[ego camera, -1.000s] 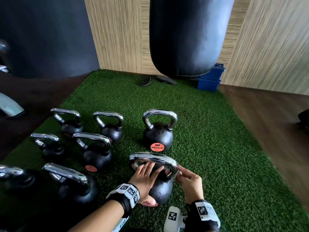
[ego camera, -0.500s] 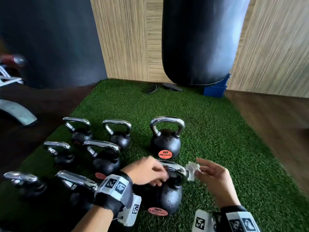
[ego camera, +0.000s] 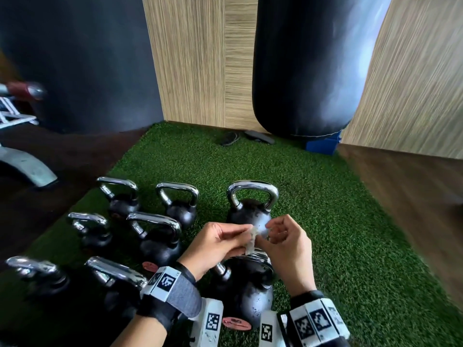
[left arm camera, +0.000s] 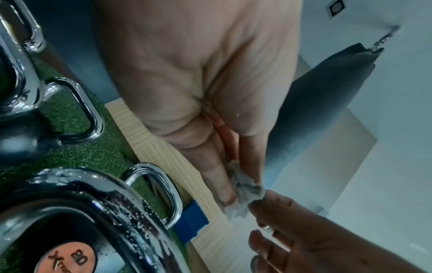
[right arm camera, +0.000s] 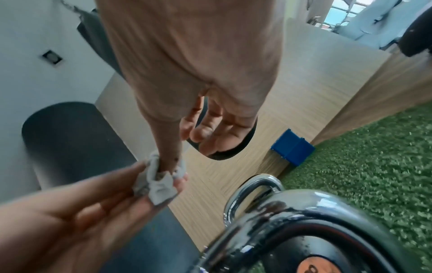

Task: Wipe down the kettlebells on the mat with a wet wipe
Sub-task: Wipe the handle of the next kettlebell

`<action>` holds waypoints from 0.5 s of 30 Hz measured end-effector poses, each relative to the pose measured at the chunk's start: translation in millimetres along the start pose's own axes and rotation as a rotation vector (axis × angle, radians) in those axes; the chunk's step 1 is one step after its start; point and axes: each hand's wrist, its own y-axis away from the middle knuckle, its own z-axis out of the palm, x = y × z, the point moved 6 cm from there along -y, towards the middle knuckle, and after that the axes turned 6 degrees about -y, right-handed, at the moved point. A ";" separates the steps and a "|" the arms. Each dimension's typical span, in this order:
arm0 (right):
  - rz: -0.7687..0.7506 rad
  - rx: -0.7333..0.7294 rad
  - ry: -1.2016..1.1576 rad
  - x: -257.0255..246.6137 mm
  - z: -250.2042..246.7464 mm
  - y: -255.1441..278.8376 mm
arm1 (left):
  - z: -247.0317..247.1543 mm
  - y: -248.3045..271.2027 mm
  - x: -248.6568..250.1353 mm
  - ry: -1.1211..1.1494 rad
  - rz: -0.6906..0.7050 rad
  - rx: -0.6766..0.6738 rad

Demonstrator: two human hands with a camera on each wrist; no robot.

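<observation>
Left hand (ego camera: 220, 242) and right hand (ego camera: 283, 242) both pinch limp wet wipe (ego camera: 251, 240) (tears easily); kettlebell (ego camera: 246, 291) heavy, grip chrome handle.

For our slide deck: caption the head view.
Both hands pinch a crumpled wet wipe above chrome-handled kettlebells on green turf.

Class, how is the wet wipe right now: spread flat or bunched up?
Bunched up. The wet wipe is a crumpled wad pinched between the left hand and right hand, above the nearest kettlebell.
</observation>
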 end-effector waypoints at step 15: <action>0.514 -0.340 -0.006 146.5 13.4 44.8 | 19.4 18.5 -12.4 -1.179 0.527 0.247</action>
